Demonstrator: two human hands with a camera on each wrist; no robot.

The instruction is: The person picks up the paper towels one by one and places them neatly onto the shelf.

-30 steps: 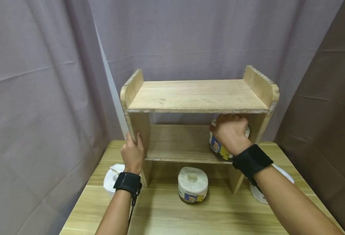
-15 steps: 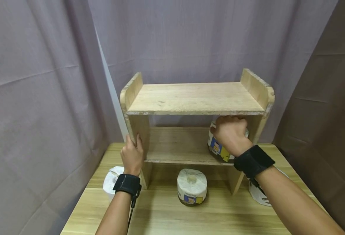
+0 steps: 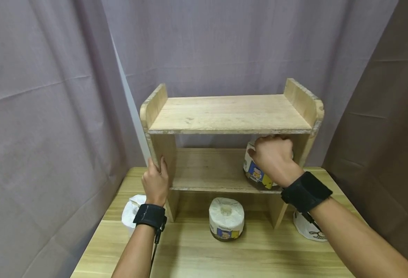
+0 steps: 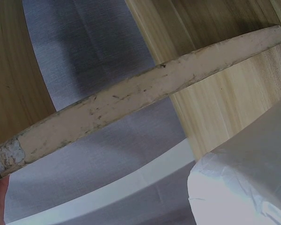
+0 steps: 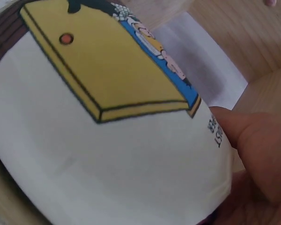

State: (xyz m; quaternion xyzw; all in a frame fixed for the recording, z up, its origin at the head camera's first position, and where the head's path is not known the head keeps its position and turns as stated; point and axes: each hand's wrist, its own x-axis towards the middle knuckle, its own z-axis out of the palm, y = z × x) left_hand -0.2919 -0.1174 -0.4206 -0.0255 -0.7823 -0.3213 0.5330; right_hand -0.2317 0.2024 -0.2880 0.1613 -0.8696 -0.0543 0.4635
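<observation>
A small wooden shelf unit (image 3: 230, 112) stands on the table. On its middle board, near the right end, sits a wrapped toilet paper roll (image 3: 254, 172) with a cartoon print. My right hand (image 3: 273, 154) grips this roll from above, under the top board. In the right wrist view the roll (image 5: 112, 159) fills most of the picture, with the thumb side of the hand (image 5: 267, 154) against its edge. My left hand (image 3: 155, 183) holds the front edge of the left side panel. That panel's edge (image 4: 107, 103) crosses the left wrist view; most of the left hand is hidden there.
Another wrapped roll (image 3: 226, 220) stands upright on the table (image 3: 197, 258) below the middle board. One more roll (image 3: 132, 212) is left of the unit, and another (image 3: 310, 227) sits at the right, partly behind my forearm. Grey curtains (image 3: 221, 46) hang around the table.
My right wrist has swung slightly to the right while the hand keeps its grip on the roll. The left hand stays on the side panel. The whole view has shifted slightly.
</observation>
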